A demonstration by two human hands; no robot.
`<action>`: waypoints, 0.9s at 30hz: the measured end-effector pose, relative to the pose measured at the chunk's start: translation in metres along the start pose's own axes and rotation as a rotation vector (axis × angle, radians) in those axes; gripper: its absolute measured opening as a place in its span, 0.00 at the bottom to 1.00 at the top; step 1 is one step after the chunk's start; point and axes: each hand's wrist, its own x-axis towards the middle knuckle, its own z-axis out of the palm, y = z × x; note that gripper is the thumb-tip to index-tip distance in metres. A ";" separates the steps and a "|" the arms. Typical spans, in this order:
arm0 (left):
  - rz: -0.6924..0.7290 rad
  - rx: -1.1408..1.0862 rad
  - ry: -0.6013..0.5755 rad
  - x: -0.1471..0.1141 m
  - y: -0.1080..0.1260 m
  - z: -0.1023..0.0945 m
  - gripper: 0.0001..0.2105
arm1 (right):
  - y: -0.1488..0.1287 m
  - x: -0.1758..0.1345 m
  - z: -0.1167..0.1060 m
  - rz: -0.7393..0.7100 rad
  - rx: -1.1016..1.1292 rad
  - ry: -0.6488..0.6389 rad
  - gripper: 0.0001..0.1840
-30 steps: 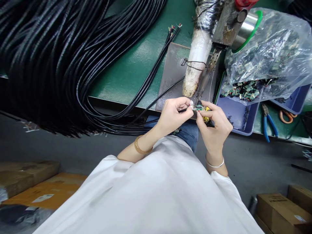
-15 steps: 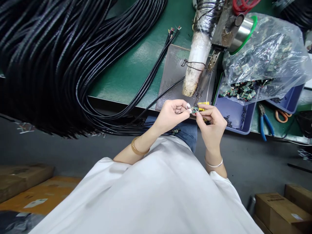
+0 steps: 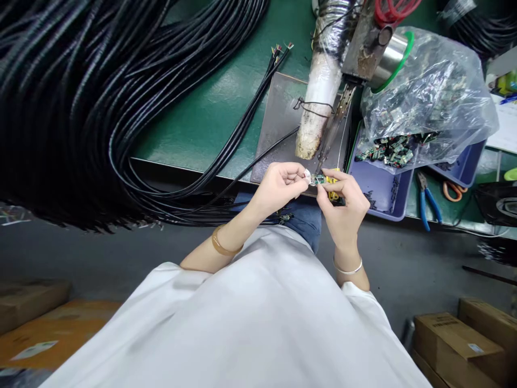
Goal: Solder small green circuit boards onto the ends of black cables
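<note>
A small green circuit board (image 3: 318, 179) sits between my two hands, just below the soldering iron (image 3: 336, 126) tip. My left hand (image 3: 280, 186) pinches it at its left end; some fingertips are wrapped in white tape. Coming from the other side, my right hand (image 3: 344, 195) has thumb and fingers closed by the board's right end, on what looks like a thin pale wire. Whether these fingers also press on the board is hard to see. A yellow block (image 3: 333, 186) shows partly behind the right fingers. The iron is held in a metal stand (image 3: 365, 46).
A thick bundle of black cables (image 3: 100, 124) covers the left. A foil-wrapped tube (image 3: 319, 91) hangs over a grey plate (image 3: 271, 134). Rightward are a solder spool (image 3: 390, 60), purple tray (image 3: 361, 180), plastic bag (image 3: 428, 91) of boards, blue-handled pliers (image 3: 428, 202) and orange-handled scissors (image 3: 454, 191).
The whole view has shifted slightly, so the bench things sit a little further left. Both hands keep their grip, and the board shows more clearly between them.
</note>
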 end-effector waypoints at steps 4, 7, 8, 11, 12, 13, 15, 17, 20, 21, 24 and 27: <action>-0.007 -0.009 -0.034 0.001 0.004 -0.002 0.07 | 0.000 0.003 -0.001 0.024 0.024 -0.007 0.07; 0.000 0.011 -0.043 0.003 0.003 -0.003 0.06 | 0.002 0.004 -0.002 0.020 0.034 -0.011 0.07; 0.002 0.023 -0.046 0.003 0.002 -0.003 0.05 | 0.002 0.004 -0.001 0.019 0.035 -0.009 0.07; 0.006 0.040 -0.046 0.004 0.002 -0.002 0.05 | 0.003 0.004 -0.001 0.009 0.027 -0.005 0.06; 0.006 0.036 -0.042 0.005 0.002 -0.001 0.05 | 0.003 0.005 -0.001 0.003 0.021 -0.003 0.07; 0.008 0.027 -0.034 0.005 0.003 0.000 0.05 | 0.003 0.005 -0.001 -0.003 0.014 -0.003 0.07; 0.018 0.002 -0.018 0.005 0.005 0.002 0.05 | 0.002 0.006 -0.002 -0.010 0.002 -0.002 0.07; 0.022 -0.018 -0.008 0.004 0.006 0.004 0.05 | 0.001 0.006 -0.003 -0.009 -0.005 -0.007 0.06; 0.013 -0.032 0.000 0.003 0.008 0.006 0.06 | -0.001 0.006 -0.005 -0.007 -0.010 -0.019 0.06; 0.011 -0.033 0.000 0.003 0.009 0.006 0.06 | -0.001 0.006 -0.005 -0.009 -0.012 -0.019 0.06; 0.014 -0.030 -0.004 0.001 0.011 0.007 0.04 | -0.003 0.005 -0.006 -0.019 -0.025 -0.011 0.06; 0.006 -0.022 -0.004 0.001 0.012 0.006 0.04 | -0.004 0.005 -0.006 -0.036 -0.038 -0.010 0.06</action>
